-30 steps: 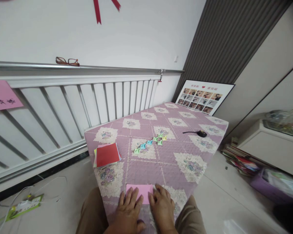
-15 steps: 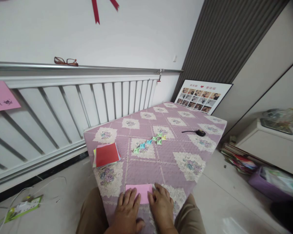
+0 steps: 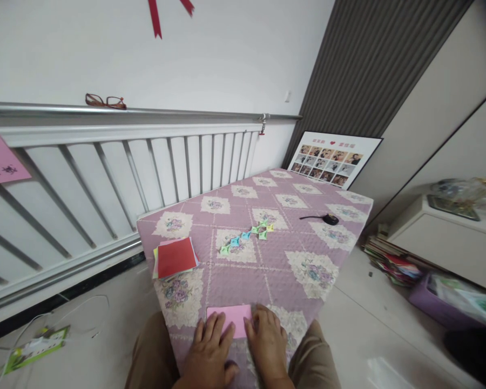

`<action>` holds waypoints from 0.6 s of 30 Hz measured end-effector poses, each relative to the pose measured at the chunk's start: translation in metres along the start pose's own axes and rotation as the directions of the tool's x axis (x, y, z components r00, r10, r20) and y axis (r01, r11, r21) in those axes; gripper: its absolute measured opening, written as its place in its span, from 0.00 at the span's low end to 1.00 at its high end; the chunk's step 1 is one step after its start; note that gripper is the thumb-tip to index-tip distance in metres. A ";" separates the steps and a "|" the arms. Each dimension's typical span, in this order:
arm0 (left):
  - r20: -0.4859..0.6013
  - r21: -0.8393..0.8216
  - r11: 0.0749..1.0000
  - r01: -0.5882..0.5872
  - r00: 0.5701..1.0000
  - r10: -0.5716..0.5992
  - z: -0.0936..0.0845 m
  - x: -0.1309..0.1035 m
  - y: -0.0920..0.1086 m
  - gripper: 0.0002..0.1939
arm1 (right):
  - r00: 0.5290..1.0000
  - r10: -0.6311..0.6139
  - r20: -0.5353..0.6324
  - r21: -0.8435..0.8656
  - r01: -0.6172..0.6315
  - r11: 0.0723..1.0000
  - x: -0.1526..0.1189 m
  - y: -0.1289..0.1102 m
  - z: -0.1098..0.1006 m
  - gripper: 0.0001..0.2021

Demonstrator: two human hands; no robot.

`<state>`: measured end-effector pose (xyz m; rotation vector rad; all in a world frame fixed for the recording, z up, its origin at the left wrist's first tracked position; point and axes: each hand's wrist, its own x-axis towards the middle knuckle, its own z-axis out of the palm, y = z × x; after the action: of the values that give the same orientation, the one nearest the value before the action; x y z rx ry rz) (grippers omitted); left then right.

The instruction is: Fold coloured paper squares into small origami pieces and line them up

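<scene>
Pink paper (image 3: pixel 240 322): laid on the cloth (image 3: pixel 235 283), bottom centre of the frame. Left hand (image 3: pixel 211 348): fingers spread, rested on the paper's left part. Right hand (image 3: pixel 267 337): fingers curled, thumb set at the paper's right edge; whether anything is pinched cannot be told. Paper stack (image 3: pixel 177 258), red uppermost: placed centre left.

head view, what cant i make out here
All in the head view:
- pink paper: lower left hidden by the left hand, right edge partly by the right hand
- sheets under the red sheet: mostly covered by it, so no count
- pink sign: cut off by the left edge
- photo board: its photos' details are too small
</scene>
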<state>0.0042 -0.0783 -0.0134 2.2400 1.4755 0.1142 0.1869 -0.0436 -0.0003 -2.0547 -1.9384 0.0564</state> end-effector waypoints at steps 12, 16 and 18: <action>-0.016 -0.016 1.000 -0.018 1.000 0.018 -0.001 -0.001 -0.005 0.36 | 0.997 0.014 -0.075 0.184 0.000 0.983 0.000 0.015 0.011 0.18; -0.031 -0.005 0.999 -0.043 0.999 0.042 0.003 -0.002 -0.006 0.35 | 0.961 -0.224 -0.165 0.221 0.257 0.941 -0.010 0.005 0.012 0.18; -0.039 0.013 0.998 -0.056 0.998 0.057 0.005 -0.001 -0.007 0.33 | 0.894 -0.411 -0.178 0.293 0.447 0.845 -0.018 -0.009 0.013 0.17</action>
<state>-0.0006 -0.0789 -0.0199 2.3016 1.4368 0.1684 0.1737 -0.0586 -0.0139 -1.3519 -2.1085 0.1501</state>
